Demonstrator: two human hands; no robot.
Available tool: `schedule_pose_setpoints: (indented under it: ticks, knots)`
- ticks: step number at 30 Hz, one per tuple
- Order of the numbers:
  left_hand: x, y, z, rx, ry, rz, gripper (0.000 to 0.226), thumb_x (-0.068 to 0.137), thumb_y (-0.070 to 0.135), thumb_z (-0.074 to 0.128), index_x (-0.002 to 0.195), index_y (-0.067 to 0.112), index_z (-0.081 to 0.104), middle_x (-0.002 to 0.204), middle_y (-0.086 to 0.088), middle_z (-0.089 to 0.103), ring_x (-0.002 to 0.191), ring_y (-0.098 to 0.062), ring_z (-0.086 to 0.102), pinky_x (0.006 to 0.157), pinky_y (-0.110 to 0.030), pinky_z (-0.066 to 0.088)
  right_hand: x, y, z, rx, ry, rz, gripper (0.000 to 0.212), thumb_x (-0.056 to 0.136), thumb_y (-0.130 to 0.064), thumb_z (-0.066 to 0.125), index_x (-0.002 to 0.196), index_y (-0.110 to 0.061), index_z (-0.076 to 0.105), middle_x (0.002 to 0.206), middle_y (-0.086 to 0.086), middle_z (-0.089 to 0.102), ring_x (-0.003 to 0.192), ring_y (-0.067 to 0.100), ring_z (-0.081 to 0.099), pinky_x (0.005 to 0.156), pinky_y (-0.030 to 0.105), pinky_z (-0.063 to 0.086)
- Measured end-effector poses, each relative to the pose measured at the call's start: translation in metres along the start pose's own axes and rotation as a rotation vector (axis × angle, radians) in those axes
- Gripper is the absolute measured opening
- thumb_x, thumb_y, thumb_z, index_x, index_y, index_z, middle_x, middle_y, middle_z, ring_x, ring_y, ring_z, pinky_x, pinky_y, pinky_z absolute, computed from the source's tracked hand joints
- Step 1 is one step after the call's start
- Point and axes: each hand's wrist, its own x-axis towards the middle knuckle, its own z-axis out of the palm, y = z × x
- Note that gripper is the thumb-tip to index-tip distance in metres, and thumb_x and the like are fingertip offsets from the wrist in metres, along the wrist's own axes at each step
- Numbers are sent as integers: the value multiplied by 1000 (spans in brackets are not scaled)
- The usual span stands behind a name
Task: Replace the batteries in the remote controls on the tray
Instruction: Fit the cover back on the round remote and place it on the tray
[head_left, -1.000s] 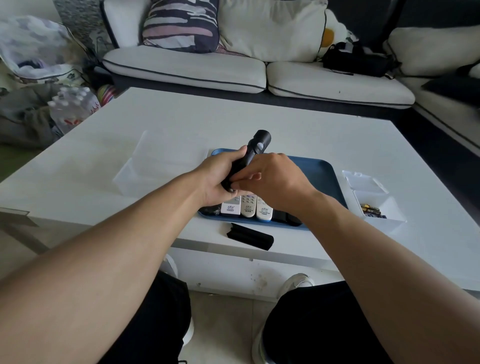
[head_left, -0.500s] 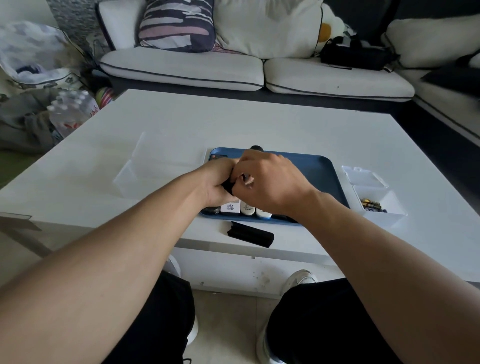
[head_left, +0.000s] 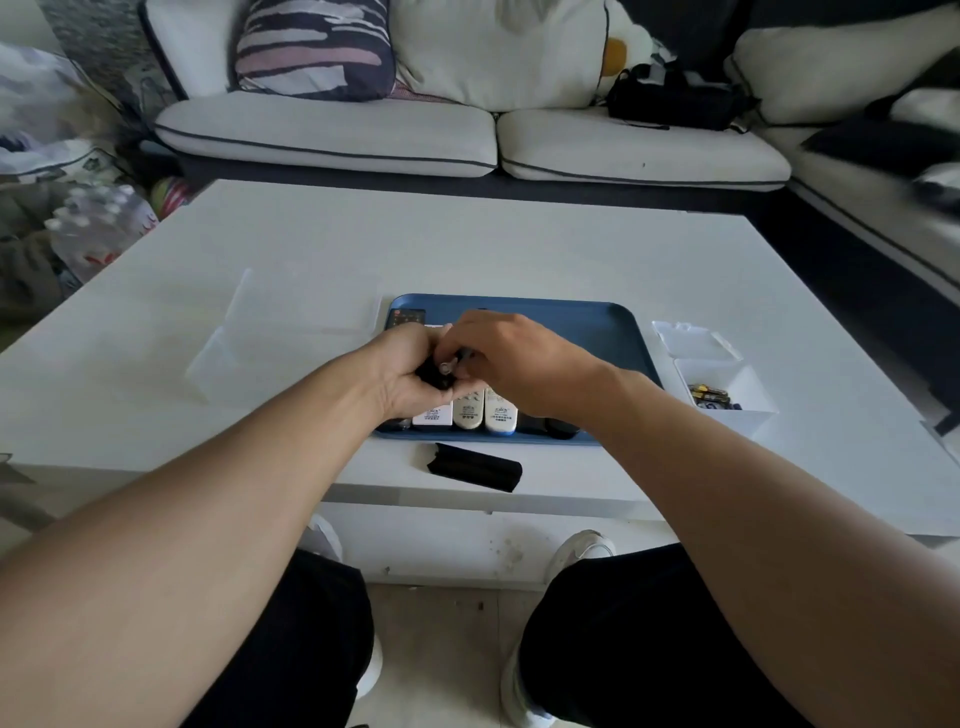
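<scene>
Above the near part of the blue tray, my left hand grips a black remote, mostly hidden by my fingers. My right hand pinches a small battery at the remote's open end. Three white remotes lie side by side on the tray's near edge, with dark remotes beside them. A black battery cover lies on the table in front of the tray.
A white divided box holding several batteries stands right of the tray. A clear plastic box sits to the left. The white table fronts a sofa; bottled water stands at far left.
The black remote, earlier tilted up in my left hand, has come down over the tray. My right hand has closed in on its end and now pinches a battery there.
</scene>
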Motion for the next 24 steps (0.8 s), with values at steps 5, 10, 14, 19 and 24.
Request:
schedule_pose_setpoints:
  ticks: [5,10,14,19,24]
  knots:
    - [3,5,2,2,-73,41,29,104,1,39,86,0,63,73,-15,69,71,-27,70,58,-52,62,5,5,-5,44,126,44,14,94,-14,61,104,-18,70,94,-8,65,84,9,57,75,26,47]
    - [-1,2,3,3,-77,58,27,109,12,38,101,0,61,83,-17,72,77,-32,74,63,-56,61,4,2,-4,153,258,133,21,98,-25,57,117,-21,66,91,-12,64,83,9,57,72,15,43]
    - [0,1,1,26,-48,55,37,110,21,34,97,0,61,90,-17,66,87,-31,69,78,-55,56,6,2,0,249,234,245,30,97,-11,45,120,-22,62,93,-9,66,83,13,65,76,27,51]
    - [7,1,-5,54,17,75,35,110,22,36,110,-3,61,97,-20,69,103,-35,69,92,-55,56,3,3,-6,608,199,395,36,87,3,37,92,-15,68,77,-2,65,65,12,59,59,24,44]
    - [0,1,-8,100,105,121,24,109,20,40,110,3,57,95,-16,67,63,-24,70,56,-38,62,-5,-15,4,525,-5,434,31,91,-11,44,77,-17,71,60,-9,51,54,6,43,56,22,37]
